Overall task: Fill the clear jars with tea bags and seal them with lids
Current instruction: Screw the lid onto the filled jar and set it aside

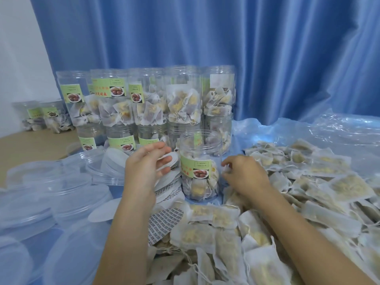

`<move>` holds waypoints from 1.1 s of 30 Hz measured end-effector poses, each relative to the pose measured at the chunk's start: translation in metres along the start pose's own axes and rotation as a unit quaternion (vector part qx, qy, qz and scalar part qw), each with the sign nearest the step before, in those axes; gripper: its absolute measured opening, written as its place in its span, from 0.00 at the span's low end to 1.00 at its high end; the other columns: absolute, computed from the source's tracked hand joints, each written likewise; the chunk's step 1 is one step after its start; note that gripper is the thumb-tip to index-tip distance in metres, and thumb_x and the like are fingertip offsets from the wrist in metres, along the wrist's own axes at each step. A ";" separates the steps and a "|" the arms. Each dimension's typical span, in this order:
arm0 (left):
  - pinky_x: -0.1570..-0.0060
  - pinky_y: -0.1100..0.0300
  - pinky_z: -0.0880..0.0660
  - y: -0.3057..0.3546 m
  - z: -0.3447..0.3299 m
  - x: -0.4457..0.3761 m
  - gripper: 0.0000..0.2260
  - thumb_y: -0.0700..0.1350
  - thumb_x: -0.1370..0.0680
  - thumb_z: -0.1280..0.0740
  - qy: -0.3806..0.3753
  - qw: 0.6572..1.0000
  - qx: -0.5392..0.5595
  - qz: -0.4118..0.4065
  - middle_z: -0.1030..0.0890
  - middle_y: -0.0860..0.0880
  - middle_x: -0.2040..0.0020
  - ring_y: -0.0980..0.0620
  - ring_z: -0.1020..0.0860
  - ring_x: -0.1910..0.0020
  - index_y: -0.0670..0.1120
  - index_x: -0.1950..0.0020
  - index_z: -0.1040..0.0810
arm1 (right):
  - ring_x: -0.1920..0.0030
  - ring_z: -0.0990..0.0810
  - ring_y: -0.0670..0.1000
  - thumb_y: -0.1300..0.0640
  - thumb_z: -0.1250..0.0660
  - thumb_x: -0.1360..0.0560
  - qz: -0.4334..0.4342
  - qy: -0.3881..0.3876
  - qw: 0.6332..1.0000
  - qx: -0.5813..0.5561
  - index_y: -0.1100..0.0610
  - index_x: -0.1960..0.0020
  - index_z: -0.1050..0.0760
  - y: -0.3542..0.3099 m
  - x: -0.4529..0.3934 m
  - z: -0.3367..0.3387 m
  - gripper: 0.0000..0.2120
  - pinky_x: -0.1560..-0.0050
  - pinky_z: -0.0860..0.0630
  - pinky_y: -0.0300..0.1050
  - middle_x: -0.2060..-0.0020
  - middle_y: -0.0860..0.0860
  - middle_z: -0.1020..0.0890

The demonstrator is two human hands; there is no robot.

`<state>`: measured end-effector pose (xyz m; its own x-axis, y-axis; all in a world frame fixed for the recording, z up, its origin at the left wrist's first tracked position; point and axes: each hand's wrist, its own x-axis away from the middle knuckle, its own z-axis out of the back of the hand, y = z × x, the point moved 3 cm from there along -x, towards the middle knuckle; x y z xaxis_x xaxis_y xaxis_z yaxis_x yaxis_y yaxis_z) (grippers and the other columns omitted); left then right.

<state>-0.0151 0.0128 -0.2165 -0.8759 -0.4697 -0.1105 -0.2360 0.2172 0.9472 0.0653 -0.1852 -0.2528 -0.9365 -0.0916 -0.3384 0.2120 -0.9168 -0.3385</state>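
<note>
2 hands flank the open jar (200,164): left hand (147,167) pinches a white seal disc (165,160), right hand (243,173) pinches a tea bag (225,169). Bags look light, soft; grip edges.

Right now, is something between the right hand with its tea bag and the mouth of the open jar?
Nothing visible. The open jar has no lid on, and the right hand pinches a tea bag beside its wall, below the rim.

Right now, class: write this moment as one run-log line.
jar: open, part filled | left hand: holds seal disc | right hand: pinches tea bag beside jar | lids: off, at left
</note>
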 end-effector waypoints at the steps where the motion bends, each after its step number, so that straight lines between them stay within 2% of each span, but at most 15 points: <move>1: 0.59 0.59 0.22 0.002 0.003 0.000 0.07 0.35 0.24 0.35 0.003 1.000 0.002 -0.006 0.17 0.52 0.66 0.55 0.20 0.64 0.45 0.57 0.21 | 0.50 0.22 0.51 0.55 0.35 0.26 0.001 0.010 0.999 -0.043 0.49 0.41 0.23 -0.002 -0.001 0.012 0.13 0.52 0.26 0.42 0.49 0.50 0.19; 3: 0.59 0.60 0.23 0.006 0.009 -0.001 0.07 0.35 0.24 0.35 0.015 1.000 0.005 -0.015 0.18 0.51 0.64 0.55 0.20 0.64 0.46 0.57 0.22 | 0.63 0.23 0.44 0.53 0.30 0.28 0.019 0.014 0.984 -0.174 0.47 0.47 0.24 -0.006 0.000 0.033 0.10 0.64 0.28 0.33 0.58 0.48 0.21; 5: 0.59 0.61 0.25 0.008 0.017 -0.002 0.07 0.35 0.24 0.36 0.036 0.999 0.002 -0.022 0.18 0.50 0.62 0.55 0.21 0.63 0.46 0.56 0.22 | 0.74 0.26 0.42 0.53 0.27 0.29 0.042 0.035 0.935 -0.349 0.45 0.55 0.26 -0.017 0.005 0.053 0.08 0.73 0.31 0.30 0.62 0.49 0.23; 8: 0.59 0.61 0.25 0.011 0.027 -0.003 0.07 0.35 0.23 0.36 0.062 0.998 -0.001 -0.029 0.19 0.51 0.61 0.54 0.22 0.62 0.46 0.56 0.23 | 0.74 0.21 0.46 0.54 0.29 0.28 0.082 0.152 0.870 -0.461 0.45 0.59 0.27 -0.035 0.006 0.073 0.08 0.71 0.26 0.36 0.61 0.52 0.20; 11: 0.60 0.61 0.25 0.013 0.033 -0.005 0.07 0.35 0.24 0.36 0.077 0.996 -0.004 -0.033 0.19 0.50 0.60 0.54 0.22 0.62 0.46 0.56 0.22 | 0.65 0.18 0.49 0.54 0.31 0.26 0.088 0.214 0.885 -0.405 0.48 0.57 0.27 -0.054 -0.004 0.075 0.05 0.64 0.25 0.36 0.59 0.52 0.19; 12: 0.60 0.62 0.25 0.013 0.034 -0.005 0.07 0.35 0.24 0.36 0.080 0.996 -0.006 -0.033 0.19 0.50 0.60 0.54 0.22 0.62 0.46 0.56 0.22 | 0.61 0.18 0.50 0.53 0.32 0.25 0.086 0.187 0.916 -0.345 0.50 0.54 0.26 -0.059 -0.010 0.071 0.03 0.60 0.24 0.39 0.58 0.51 0.19; 14: 0.61 0.62 0.26 0.013 0.037 -0.006 0.07 0.35 0.24 0.36 0.085 0.996 -0.005 -0.030 0.19 0.50 0.59 0.54 0.22 0.61 0.46 0.55 0.22 | 0.55 0.21 0.51 0.46 0.38 0.22 0.086 0.089 0.979 -0.160 0.54 0.50 0.22 -0.067 -0.016 0.054 0.13 0.58 0.27 0.43 0.58 0.51 0.18; 15: 0.61 0.62 0.26 0.012 0.039 -0.007 0.07 0.35 0.24 0.35 0.089 0.996 -0.004 -0.030 0.19 0.51 0.59 0.54 0.22 0.61 0.46 0.56 0.22 | 0.54 0.21 0.52 0.43 0.40 0.22 0.094 0.067 0.988 -0.099 0.55 0.49 0.20 -0.070 -0.015 0.046 0.17 0.58 0.29 0.43 0.58 0.51 0.18; 19: 0.64 0.63 0.27 0.011 0.048 -0.011 0.08 0.35 0.25 0.35 0.123 0.992 0.008 -0.026 0.19 0.51 0.61 0.55 0.22 0.62 0.47 0.58 0.22 | 0.43 0.26 0.53 0.49 0.35 0.23 0.215 0.166 0.955 -0.121 0.55 0.45 0.20 -0.100 0.005 0.035 0.12 0.48 0.30 0.46 0.49 0.52 0.19; 22: 0.66 0.64 0.28 0.009 0.054 -0.012 0.10 0.35 0.24 0.37 0.163 0.986 0.019 -0.018 0.20 0.51 0.61 0.55 0.23 0.63 0.48 0.60 0.23 | 0.41 0.26 0.52 0.49 0.34 0.24 0.320 0.044 0.940 -0.105 0.56 0.43 0.21 -0.129 0.011 0.016 0.14 0.41 0.29 0.50 0.45 0.51 0.20; 25: 0.62 0.61 0.26 0.007 0.061 -0.014 0.09 0.36 0.24 0.38 0.208 0.978 -0.016 -0.019 0.20 0.51 0.61 0.53 0.23 0.62 0.48 0.60 0.24 | 0.36 0.29 0.50 0.41 0.34 0.27 0.338 -0.077 0.937 -0.033 0.52 0.37 0.24 -0.148 0.011 -0.007 0.22 0.37 0.31 0.49 0.38 0.47 0.23; 27: 0.56 0.57 0.28 0.010 0.068 -0.015 0.06 0.38 0.25 0.38 0.258 0.948 -0.175 -0.061 0.20 0.50 0.57 0.50 0.24 0.58 0.47 0.55 0.24 | 0.33 0.31 0.49 0.36 0.32 0.31 0.359 -0.121 0.925 0.012 0.50 0.36 0.25 -0.152 0.012 -0.020 0.28 0.34 0.34 0.49 0.35 0.47 0.25; 29: 0.56 0.56 0.32 0.011 0.075 -0.012 0.06 0.38 0.25 0.38 0.294 0.886 -0.346 -0.099 0.22 0.46 0.52 0.45 0.26 0.53 0.46 0.50 0.25 | 0.33 0.31 0.49 0.37 0.30 0.33 0.376 -0.130 0.916 0.041 0.49 0.35 0.25 -0.151 0.013 -0.027 0.29 0.32 0.37 0.49 0.34 0.47 0.25; 31: 0.49 0.49 0.32 0.007 0.080 -0.013 0.10 0.37 0.26 0.38 0.295 0.834 -0.458 -0.086 0.25 0.39 0.44 0.38 0.29 0.44 0.42 0.46 0.24 | 0.35 0.28 0.49 0.41 0.31 0.30 0.377 -0.105 0.919 0.050 0.48 0.36 0.25 -0.146 0.011 -0.030 0.24 0.33 0.36 0.47 0.36 0.46 0.23; 33: 0.40 0.47 0.36 -0.001 0.084 -0.014 0.14 0.38 0.27 0.36 0.274 0.795 -0.540 -0.041 0.29 0.36 0.38 0.36 0.33 0.37 0.40 0.41 0.25 | 0.38 0.26 0.50 0.44 0.35 0.24 0.374 -0.079 0.923 0.036 0.48 0.39 0.22 -0.141 0.009 -0.028 0.16 0.37 0.32 0.46 0.40 0.46 0.20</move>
<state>-0.0384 0.0909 -0.2407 -0.4922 -0.8103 -0.3180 0.4745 -0.5560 0.6825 0.0351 -0.0458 -0.2328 -0.5664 -0.7596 -0.3197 0.8020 -0.5973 -0.0016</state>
